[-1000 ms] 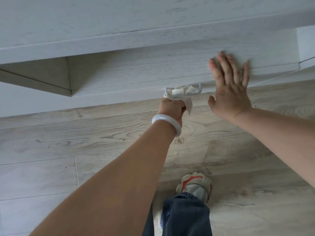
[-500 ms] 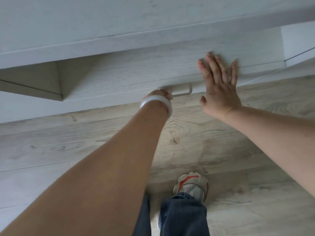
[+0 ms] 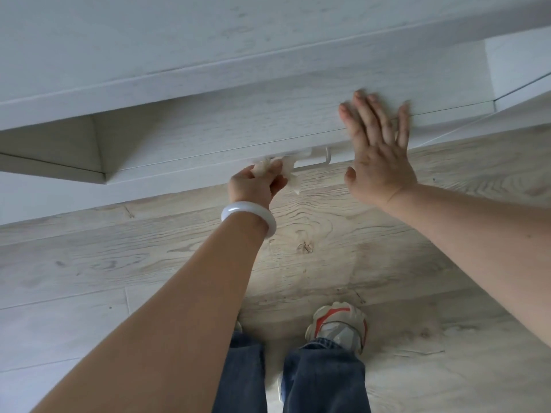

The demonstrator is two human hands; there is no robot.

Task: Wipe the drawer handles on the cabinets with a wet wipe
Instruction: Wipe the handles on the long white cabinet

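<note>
A white cabinet with pale wood-grain drawer fronts fills the upper part of the view. A white bar handle juts from the lower drawer. My left hand, with a white bangle on its wrist, grips a crumpled white wet wipe at the left end of that handle. My right hand lies flat with straight, spread fingers against the drawer front, just right of the handle.
The cabinet's top slab overhangs the drawers. Light wood-plank floor runs below. My jeans and a white-and-red sneaker stand near the bottom centre.
My left hand has drawn back a little from the handle's left end, so the wipe shows again. The right hand stays flat on the drawer front.
</note>
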